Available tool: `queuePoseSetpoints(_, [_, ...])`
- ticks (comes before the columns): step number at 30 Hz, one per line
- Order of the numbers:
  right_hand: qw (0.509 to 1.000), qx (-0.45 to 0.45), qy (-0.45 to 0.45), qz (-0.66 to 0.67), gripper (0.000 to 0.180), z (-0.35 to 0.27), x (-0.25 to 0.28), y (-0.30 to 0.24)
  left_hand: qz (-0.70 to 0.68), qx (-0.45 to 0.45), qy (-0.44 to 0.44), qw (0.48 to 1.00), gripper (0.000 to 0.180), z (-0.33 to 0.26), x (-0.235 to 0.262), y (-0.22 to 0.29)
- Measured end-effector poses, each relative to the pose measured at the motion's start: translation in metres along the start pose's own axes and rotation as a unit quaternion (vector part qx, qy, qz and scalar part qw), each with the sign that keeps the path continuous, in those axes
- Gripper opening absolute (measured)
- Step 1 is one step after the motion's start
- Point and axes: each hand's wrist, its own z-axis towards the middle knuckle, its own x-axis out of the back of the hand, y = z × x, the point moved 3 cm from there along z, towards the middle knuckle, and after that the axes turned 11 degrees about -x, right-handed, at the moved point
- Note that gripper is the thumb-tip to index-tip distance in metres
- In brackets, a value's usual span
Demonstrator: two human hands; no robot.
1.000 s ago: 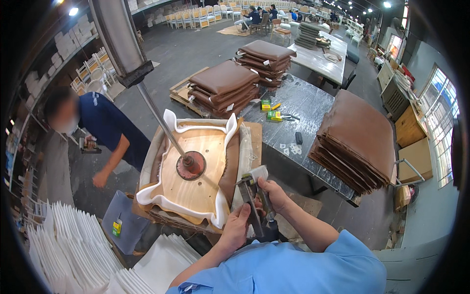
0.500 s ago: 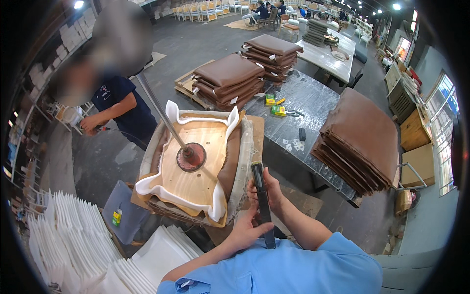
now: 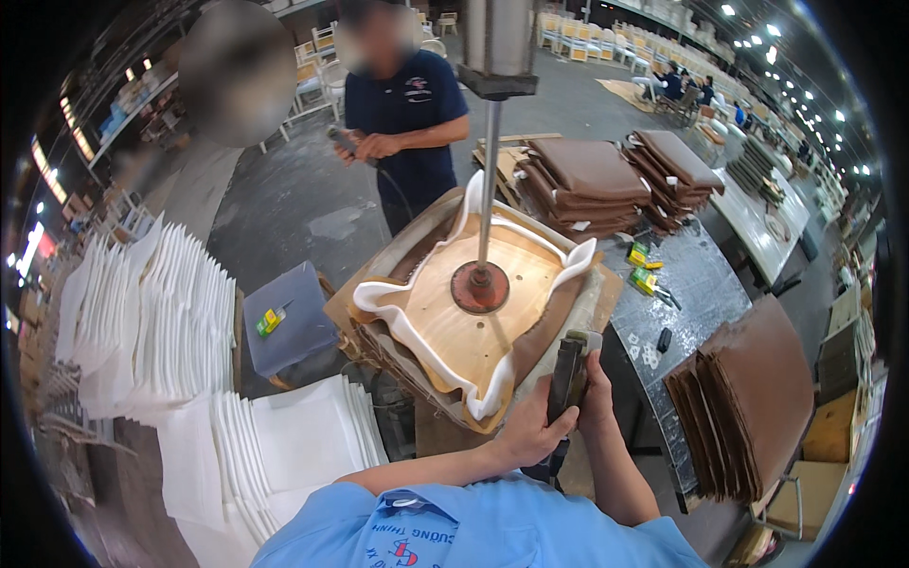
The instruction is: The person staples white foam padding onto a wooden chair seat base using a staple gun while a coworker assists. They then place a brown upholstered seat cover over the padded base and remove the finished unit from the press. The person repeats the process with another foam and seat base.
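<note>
A wide factory floor seen from above, curved by the lens; at the left, tall stacks of white foam sheets (image 3: 142, 312) fan out in rows; at the right, a pile of brown seat covers (image 3: 748, 398) leans beside a grey work table (image 3: 701, 284), and more brown cushions (image 3: 587, 185) are stacked behind it; in the middle lies a wooden seat board (image 3: 464, 322), edged with white foam and wrapped underneath in brown covering, pinned down by a round red-brown press disc (image 3: 480, 287) on a vertical metal rod (image 3: 489, 180); beyond it stands another person in a dark blue shirt (image 3: 407, 104), holding a small tool in both hands; left of the seat sits a grey-blue stool (image 3: 289, 317) bearing a small yellow-and-green box (image 3: 270, 321); two similar yellow-and-green boxes (image 3: 644, 267) lie on the grey table just right of the seat; at the seat's near right edge, a dark staple gun (image 3: 566, 383) stands upright, its head touching the seat's rim; the left hand (image 3: 528, 434) wraps the gun's body, fingers curled tight around it; the right hand (image 3: 597, 396) grips it from the other side, fingers closed on it.
</note>
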Motion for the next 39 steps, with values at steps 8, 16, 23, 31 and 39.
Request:
queuePoseSetpoints(8, [0.987,0.007,0.000,-0.161,0.055,-0.001,-0.016,0.000,-0.120,0.001,0.057,0.991,0.050,-0.001,0.012,-0.017])
queuePoseSetpoints(16, [0.982,0.064,-0.011,-0.180,0.038,-0.008,-0.039,-0.020,-0.016,-0.004,0.040,0.999,0.046,0.000,0.044,-0.032])
queuePoseSetpoints(23, [0.939,0.077,0.096,-0.320,0.032,0.017,-0.007,-0.049,0.355,-0.143,0.054,0.922,0.049,-0.019,0.095,-0.075])
queuePoseSetpoints(31, [0.883,0.068,0.126,-0.447,0.042,0.065,0.005,-0.031,0.402,-0.020,-0.051,0.914,0.058,-0.047,0.099,-0.118])
queuePoseSetpoints(39, [0.825,0.021,0.173,-0.537,0.044,0.080,0.002,-0.022,0.365,-0.019,-0.043,0.930,0.058,-0.049,0.107,-0.124])
